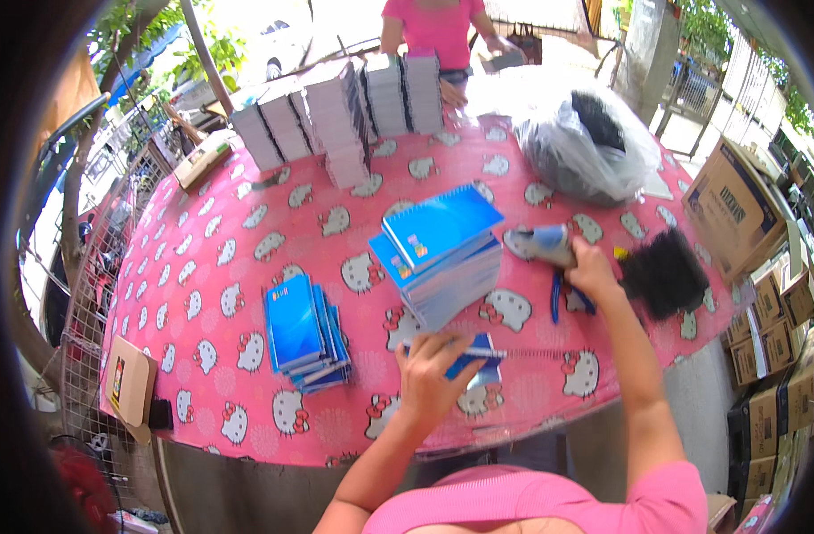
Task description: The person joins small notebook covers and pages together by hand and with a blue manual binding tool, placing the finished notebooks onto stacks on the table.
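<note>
My left hand point(435, 372) is closed on a small blue-covered notebook point(474, 354) near the front of the table. A thin dark wire coil point(540, 354) sticks out to the right from the notebook's edge. My right hand point(592, 267) is closed round the end of a grey and blue hand-held tool point(546, 244), whose exact kind I cannot make out. Just below it lie blue-handled pliers point(555, 298). Beyond my left hand stands a tall stack of blue notebooks point(447, 236). Farther left is a lower stack of blue notebooks point(298, 329).
A pile of black coils point(663, 274) lies at the right, with a clear plastic bag point(589, 151) behind it. Tall paper stacks point(336, 116) line the far side, near another person point(433, 36). Cardboard boxes point(736, 209) stand to the right. A pink patterned cloth point(220, 294) covers the table.
</note>
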